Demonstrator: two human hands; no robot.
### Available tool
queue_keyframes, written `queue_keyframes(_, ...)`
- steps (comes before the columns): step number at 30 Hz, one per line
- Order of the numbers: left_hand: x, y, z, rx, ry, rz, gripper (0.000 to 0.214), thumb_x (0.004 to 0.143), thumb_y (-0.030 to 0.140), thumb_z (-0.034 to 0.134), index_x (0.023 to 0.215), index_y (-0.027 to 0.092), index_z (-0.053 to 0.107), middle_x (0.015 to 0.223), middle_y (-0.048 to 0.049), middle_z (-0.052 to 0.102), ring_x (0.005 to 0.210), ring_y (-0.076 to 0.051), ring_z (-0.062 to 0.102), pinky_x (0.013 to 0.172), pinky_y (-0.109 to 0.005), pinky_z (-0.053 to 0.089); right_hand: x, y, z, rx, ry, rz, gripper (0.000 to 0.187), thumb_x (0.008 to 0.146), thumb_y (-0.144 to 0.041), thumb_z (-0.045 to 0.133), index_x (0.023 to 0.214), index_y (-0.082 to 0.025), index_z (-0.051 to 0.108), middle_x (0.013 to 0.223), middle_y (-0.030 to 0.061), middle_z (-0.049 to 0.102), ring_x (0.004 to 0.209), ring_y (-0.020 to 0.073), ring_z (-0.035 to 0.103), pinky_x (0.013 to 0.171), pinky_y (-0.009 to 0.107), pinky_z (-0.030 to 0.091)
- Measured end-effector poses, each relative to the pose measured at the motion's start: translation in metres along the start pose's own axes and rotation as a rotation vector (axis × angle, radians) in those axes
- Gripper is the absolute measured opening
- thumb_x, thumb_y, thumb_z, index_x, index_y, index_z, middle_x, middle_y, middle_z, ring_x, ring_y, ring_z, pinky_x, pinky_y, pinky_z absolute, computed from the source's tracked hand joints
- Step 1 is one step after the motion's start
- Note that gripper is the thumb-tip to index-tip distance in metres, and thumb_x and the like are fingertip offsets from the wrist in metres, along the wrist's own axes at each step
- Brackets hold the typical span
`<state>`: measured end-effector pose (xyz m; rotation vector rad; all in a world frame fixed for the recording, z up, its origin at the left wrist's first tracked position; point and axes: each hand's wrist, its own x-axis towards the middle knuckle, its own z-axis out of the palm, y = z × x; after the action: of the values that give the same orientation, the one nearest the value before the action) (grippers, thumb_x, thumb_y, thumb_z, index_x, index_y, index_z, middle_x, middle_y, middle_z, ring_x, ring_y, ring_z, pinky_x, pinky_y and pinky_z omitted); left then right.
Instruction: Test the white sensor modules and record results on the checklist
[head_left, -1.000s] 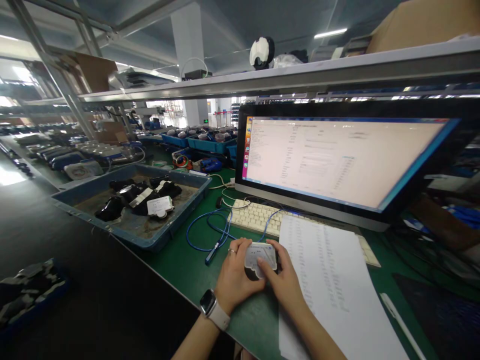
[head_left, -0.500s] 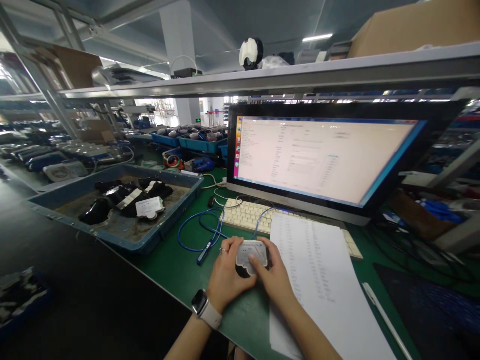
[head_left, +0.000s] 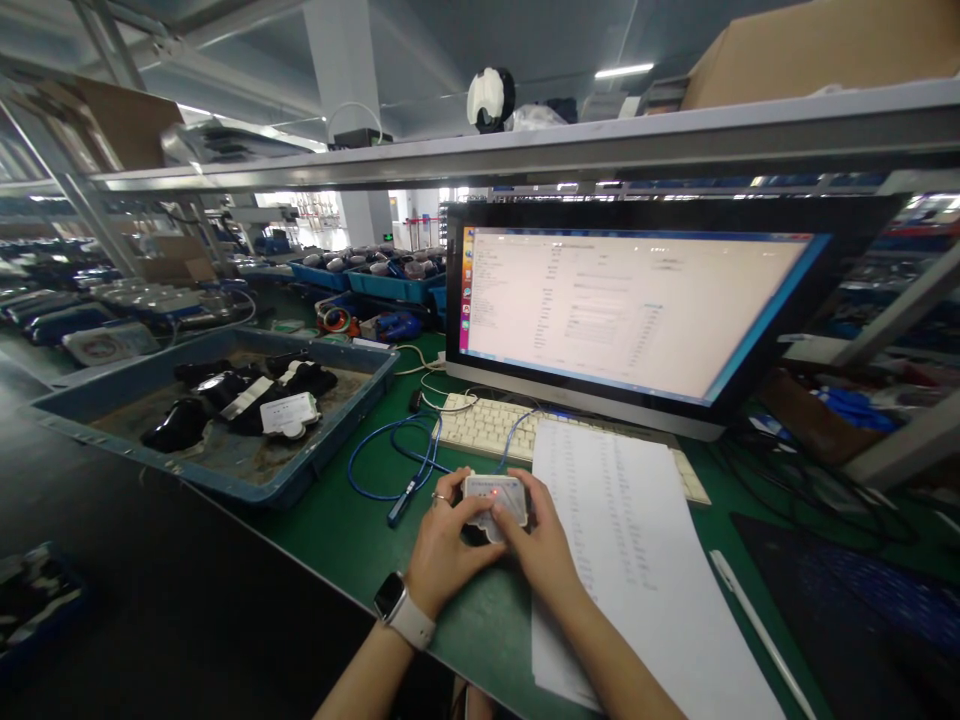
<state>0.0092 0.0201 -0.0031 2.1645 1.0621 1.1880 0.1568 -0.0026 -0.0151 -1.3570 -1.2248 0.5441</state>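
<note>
Between both hands is a small white-faced electronic device [head_left: 510, 490] with a dark underside, printed marks and a lit red light. My left hand [head_left: 451, 545] is closed around its left side, the thumb on the lower part of its face. From the right, my right hand [head_left: 538, 535] grips it, thumb pressed on the front. A blue cable [head_left: 517, 437] runs behind the device; whether it is plugged in is hidden. Left of my hands a second blue cable end with a plug [head_left: 402, 503] lies on the green mat [head_left: 337, 545].
At left stands a blue tray [head_left: 262, 490] with several black and white devices. A monitor [head_left: 630, 310] rises behind a white keyboard [head_left: 484, 425]. Printed sheets [head_left: 600, 540] and a white pen [head_left: 757, 625] lie to the right. A shelf [head_left: 525, 145] crosses overhead.
A red light now shows on the device's face. My left thumb has moved up onto the face. The whole view has shifted slightly.
</note>
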Motion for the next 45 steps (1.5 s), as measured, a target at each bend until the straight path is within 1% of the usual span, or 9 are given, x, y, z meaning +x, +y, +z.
queue_keyframes(5,0.0016,0.0068,-0.0021,0.003,0.015,-0.041,0.034,0.058,0.018,0.081,0.085,0.020,0.059,0.125,-0.0100,0.047,0.116,-0.029,0.054,0.096,-0.043,0.048,0.0007,-0.0005,0.0003,0.002,0.009,0.006,0.039,0.074,-0.039,0.063,0.110,-0.024,0.057,0.115,0.0069,0.060,0.109,0.0258,0.055,0.097,0.045,0.043)
queue_keyframes(8,0.0025,0.0084,-0.0030,0.012,0.012,-0.065,0.037,0.058,0.017,0.080,0.085,0.020,0.055,0.124,-0.0100,0.049,0.115,-0.029,0.055,0.093,-0.044,0.049,0.0006,-0.0007,0.0009,0.005,0.014,0.007,0.039,0.074,-0.039,0.063,0.109,-0.024,0.058,0.114,0.0068,0.060,0.109,0.0259,0.055,0.096,0.044,0.044)
queue_keyframes(10,0.0023,0.0069,-0.0024,0.003,0.024,-0.058,0.044,0.058,0.019,0.080,0.092,0.021,0.052,0.124,-0.0107,0.050,0.116,-0.029,0.055,0.094,-0.045,0.048,0.0003,-0.0005,0.0012,0.007,0.003,0.008,0.040,0.075,-0.039,0.062,0.111,-0.024,0.057,0.114,0.0073,0.060,0.108,0.0258,0.056,0.095,0.045,0.045)
queue_keyframes(14,0.0003,0.0015,0.0004,-0.014,0.048,-0.033,0.066,0.059,0.022,0.080,0.114,0.021,0.044,0.124,-0.0122,0.051,0.118,-0.028,0.053,0.097,-0.046,0.046,-0.0007,0.0008,0.0012,0.003,0.006,0.006,0.039,0.076,-0.038,0.062,0.112,-0.024,0.056,0.115,0.0074,0.059,0.108,0.0255,0.055,0.095,0.045,0.045)
queue_keyframes(18,-0.0007,-0.0003,0.0016,-0.004,0.039,-0.033,0.074,0.061,0.022,0.078,0.123,0.022,0.038,0.124,-0.0118,0.050,0.119,-0.028,0.052,0.099,-0.047,0.044,-0.0010,0.0019,0.0013,-0.011,0.006,0.003,0.039,0.076,-0.038,0.063,0.112,-0.025,0.056,0.116,0.0069,0.060,0.109,0.0253,0.055,0.095,0.044,0.045)
queue_keyframes(29,-0.0002,0.0005,-0.0006,-0.025,0.025,-0.047,0.073,0.063,0.021,0.076,0.125,0.022,0.037,0.124,-0.0114,0.048,0.119,-0.028,0.052,0.099,-0.047,0.045,-0.0010,-0.0001,0.0017,-0.023,0.024,-0.012,0.038,0.075,-0.037,0.063,0.111,-0.025,0.057,0.114,0.0064,0.061,0.106,0.0249,0.057,0.093,0.043,0.047)
queue_keyframes(34,-0.0001,0.0006,-0.0001,-0.023,0.039,-0.043,0.072,0.062,0.021,0.076,0.124,0.021,0.038,0.123,-0.0114,0.050,0.117,-0.028,0.054,0.098,-0.045,0.046,-0.0011,-0.0012,0.0012,-0.020,0.030,0.008,0.039,0.075,-0.038,0.063,0.111,-0.024,0.057,0.114,0.0066,0.061,0.107,0.0253,0.056,0.095,0.044,0.045)
queue_keyframes(41,0.0003,0.0012,-0.0005,-0.044,0.023,-0.055,0.075,0.062,0.021,0.077,0.125,0.022,0.036,0.124,-0.0113,0.048,0.118,-0.028,0.052,0.099,-0.047,0.045,-0.0016,-0.0003,0.0017,-0.010,0.015,0.006,0.039,0.076,-0.036,0.062,0.112,-0.025,0.056,0.116,0.0063,0.060,0.110,0.0248,0.055,0.097,0.044,0.045)
queue_keyframes(45,-0.0002,0.0010,-0.0003,-0.052,0.028,-0.064,0.074,0.063,0.022,0.076,0.126,0.022,0.037,0.124,-0.0110,0.048,0.118,-0.027,0.052,0.099,-0.045,0.045,-0.0016,0.0002,0.0019,-0.020,0.019,-0.001,0.039,0.076,-0.036,0.062,0.112,-0.025,0.057,0.117,0.0066,0.060,0.110,0.0252,0.055,0.096,0.044,0.045)
